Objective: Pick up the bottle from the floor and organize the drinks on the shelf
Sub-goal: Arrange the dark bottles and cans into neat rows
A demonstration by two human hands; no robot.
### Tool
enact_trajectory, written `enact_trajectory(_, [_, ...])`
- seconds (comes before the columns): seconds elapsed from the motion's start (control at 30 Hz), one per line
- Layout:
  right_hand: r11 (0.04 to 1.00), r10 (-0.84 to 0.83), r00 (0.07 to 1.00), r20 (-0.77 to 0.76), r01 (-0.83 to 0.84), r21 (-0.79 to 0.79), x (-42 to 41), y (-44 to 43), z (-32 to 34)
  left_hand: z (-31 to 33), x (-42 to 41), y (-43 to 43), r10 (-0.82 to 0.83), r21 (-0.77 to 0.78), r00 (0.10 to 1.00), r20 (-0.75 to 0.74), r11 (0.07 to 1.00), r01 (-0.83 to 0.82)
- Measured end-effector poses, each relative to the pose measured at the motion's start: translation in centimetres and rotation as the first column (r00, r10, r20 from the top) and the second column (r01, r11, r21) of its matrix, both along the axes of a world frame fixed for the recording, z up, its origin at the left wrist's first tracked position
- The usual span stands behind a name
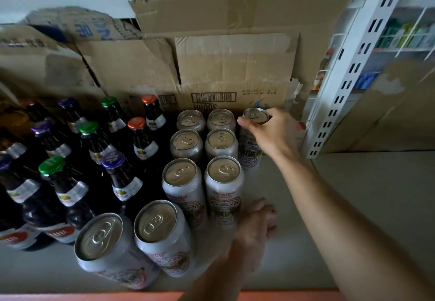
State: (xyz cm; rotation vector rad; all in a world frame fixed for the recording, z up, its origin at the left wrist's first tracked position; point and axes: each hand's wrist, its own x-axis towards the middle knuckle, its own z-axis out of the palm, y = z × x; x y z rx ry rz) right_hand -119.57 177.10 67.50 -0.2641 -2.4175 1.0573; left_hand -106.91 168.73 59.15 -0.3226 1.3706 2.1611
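Several silver patterned drink cans point(182, 184) stand in two columns on the pale shelf point(341, 230). My right hand point(270, 133) reaches to the back right and grips the rim of one more upright can point(249, 151), which stands beside the second column near the cardboard. My left hand point(255, 225) rests on the shelf just right of the front cans with its fingers loosely curled and nothing in it. Dark glass bottles point(122, 178) with green, purple and orange caps fill the shelf's left side. No bottle on the floor is in view.
Torn cardboard sheets point(235, 70) line the back of the shelf. A white slotted upright point(348, 77) bounds the right side, with wire racks of goods behind it. The shelf's front edge point(117, 297) is red.
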Motion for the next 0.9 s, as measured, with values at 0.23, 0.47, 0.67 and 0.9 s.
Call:
enact_trajectory(0.23, [0.998,0.055,0.998,-0.004,-0.055,0.005,-0.4,0.4,-0.5,0.2,1.0,-0.8,-0.042,-0.042,0.999,-0.008,0.998,0.042])
enact_trajectory(0.47, [0.997,0.020,1.000,-0.003,-0.020,-0.068,2.7,0.3,-1.2,-0.6,2.1,-2.8,-0.092,0.001,0.995,0.043,0.996,0.092])
enact_trajectory(0.67, [0.949,-0.133,0.976,-0.175,0.074,-0.307,8.1,-1.6,-1.1,-0.6,3.7,-5.3,-0.075,0.046,0.996,0.051,0.996,0.073])
enact_trajectory(0.9, [0.934,-0.006,0.939,-0.343,-0.117,-0.337,14.5,-6.5,0.9,-0.4,6.3,-8.8,-0.098,0.115,0.990,0.101,0.990,0.086])
